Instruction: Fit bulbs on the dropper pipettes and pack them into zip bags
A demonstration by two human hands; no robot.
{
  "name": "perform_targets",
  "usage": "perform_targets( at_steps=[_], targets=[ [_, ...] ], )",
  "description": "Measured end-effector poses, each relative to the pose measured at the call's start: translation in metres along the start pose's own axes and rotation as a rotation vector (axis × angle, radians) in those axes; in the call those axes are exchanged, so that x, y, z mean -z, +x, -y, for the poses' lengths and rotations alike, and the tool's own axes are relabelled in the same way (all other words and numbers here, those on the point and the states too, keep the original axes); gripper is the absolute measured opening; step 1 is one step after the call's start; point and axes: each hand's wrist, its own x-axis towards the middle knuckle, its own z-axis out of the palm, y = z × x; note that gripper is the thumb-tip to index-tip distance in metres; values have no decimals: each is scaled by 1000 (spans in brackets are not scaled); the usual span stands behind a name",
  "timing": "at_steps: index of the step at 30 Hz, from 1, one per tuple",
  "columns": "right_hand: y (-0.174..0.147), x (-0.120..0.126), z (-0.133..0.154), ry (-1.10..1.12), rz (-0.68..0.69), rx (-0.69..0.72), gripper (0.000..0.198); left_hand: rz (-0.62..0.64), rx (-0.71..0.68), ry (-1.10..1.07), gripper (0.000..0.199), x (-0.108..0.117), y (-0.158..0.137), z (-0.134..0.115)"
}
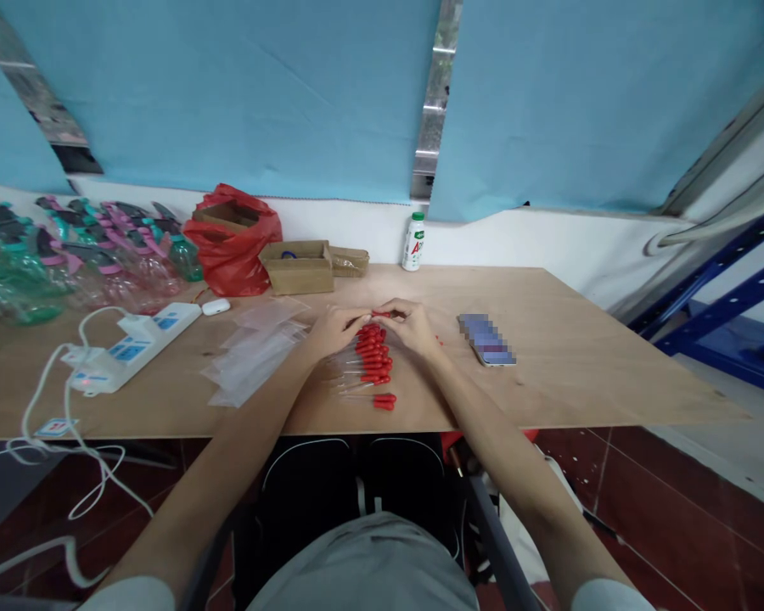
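Several droppers with red rubber bulbs (375, 361) and thin clear tubes lie in a column on the table, bulbs to the right. At the far end of that column, my left hand (336, 329) and my right hand (411, 324) meet. A red-bulbed dropper (380, 314) is pinched between their fingertips, its bulb partly covered by my fingers. Its tube is hidden by my left hand. Left of the droppers, close to my left forearm, clear plastic bags (255, 352) lie in a loose, overlapping pile.
A phone (485, 339) lies to the right. Behind stand a white bottle (413, 243), an open cardboard box (298, 270) and a red plastic bag (235, 246). At left are a power strip (137, 348), a white case (216, 306) and several spray bottles (115, 271).
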Motion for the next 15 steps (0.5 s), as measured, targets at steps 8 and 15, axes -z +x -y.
perform_targets(
  at_steps=[8,15],
  targets=[
    [-1,3,-4,-23,65,11,28,18,13,11,42,2,-1,-1],
    [-4,5,-3,-56,44,16,28,59,7,50,41,3,1,-5]
  ],
)
